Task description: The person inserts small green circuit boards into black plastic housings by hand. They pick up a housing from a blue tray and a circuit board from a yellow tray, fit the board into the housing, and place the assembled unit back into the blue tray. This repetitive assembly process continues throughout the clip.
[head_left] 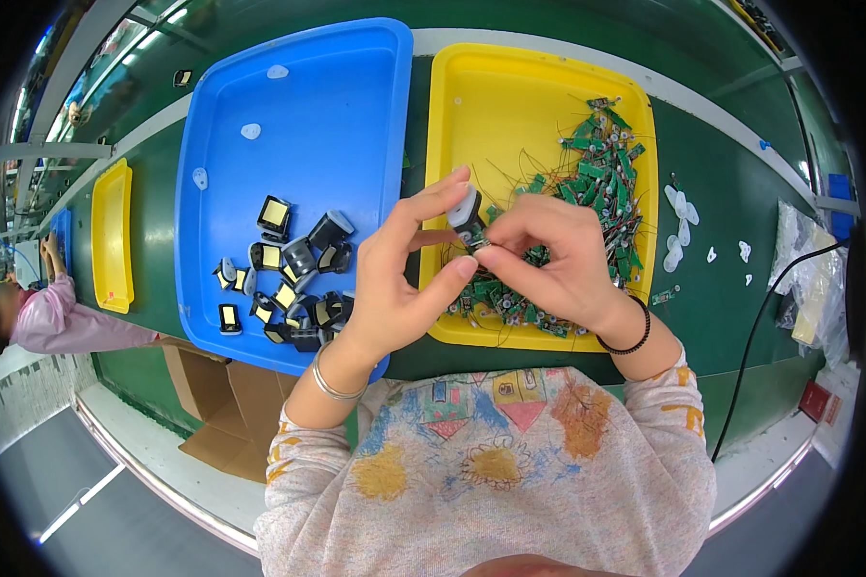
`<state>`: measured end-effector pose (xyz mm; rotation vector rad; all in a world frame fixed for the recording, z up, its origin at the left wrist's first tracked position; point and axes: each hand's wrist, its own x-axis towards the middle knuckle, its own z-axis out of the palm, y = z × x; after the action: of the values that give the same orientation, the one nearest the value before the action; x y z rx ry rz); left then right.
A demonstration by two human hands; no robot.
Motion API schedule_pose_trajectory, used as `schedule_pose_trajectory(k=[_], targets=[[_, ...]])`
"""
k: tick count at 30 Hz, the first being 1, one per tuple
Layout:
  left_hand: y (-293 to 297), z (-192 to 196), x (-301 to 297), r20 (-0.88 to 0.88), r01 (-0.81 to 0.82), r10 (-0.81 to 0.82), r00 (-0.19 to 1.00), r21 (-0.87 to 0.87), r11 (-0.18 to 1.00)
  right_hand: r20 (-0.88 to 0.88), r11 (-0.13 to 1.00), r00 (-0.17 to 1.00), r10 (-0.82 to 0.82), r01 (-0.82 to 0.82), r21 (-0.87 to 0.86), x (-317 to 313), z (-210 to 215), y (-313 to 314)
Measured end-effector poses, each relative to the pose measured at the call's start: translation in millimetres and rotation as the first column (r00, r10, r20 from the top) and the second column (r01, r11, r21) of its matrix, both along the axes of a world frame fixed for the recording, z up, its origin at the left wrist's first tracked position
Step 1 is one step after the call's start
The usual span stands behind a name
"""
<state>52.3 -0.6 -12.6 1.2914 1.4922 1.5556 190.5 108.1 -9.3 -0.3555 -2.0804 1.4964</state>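
Observation:
My left hand grips a small black housing with a grey end between thumb and fingers, over the near left part of the yellow tray. My right hand pinches a small green circuit board at the housing's lower end; the fingertips partly hide how the two meet. Beneath and beyond my right hand, many green circuit boards with thin wires lie heaped in the yellow tray. To the left, a blue tray holds several black housings with pale yellow pads.
White translucent pieces and a loose circuit board lie right of the yellow tray. Clear plastic bags and a black cable are at far right. A cardboard box stands below the bench edge. Another person works at far left.

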Motion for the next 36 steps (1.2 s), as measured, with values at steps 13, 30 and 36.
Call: schedule_pose_trajectory(k=[13,30,36], targets=[[-7.2,-12.7,-14.7,0.069,0.092,-0.093,0.993,0.01,0.996,0.023,0.962,0.999,0.047,-0.052,0.268,-0.2,5.7,-8.0],[-14.2,18.0,-48.6,-0.626,-0.337,0.209,0.751,-0.092,0.937,0.141,0.891,0.99,-0.002,-0.062,0.451,-31.3,7.5,43.4],[-50.8,-0.8,-104.4,-0.98,-0.822,0.024,0.198,-0.153,0.549,0.152,0.35,0.815,-0.56,0.067,0.934,-82.3,-27.8,212.1]])
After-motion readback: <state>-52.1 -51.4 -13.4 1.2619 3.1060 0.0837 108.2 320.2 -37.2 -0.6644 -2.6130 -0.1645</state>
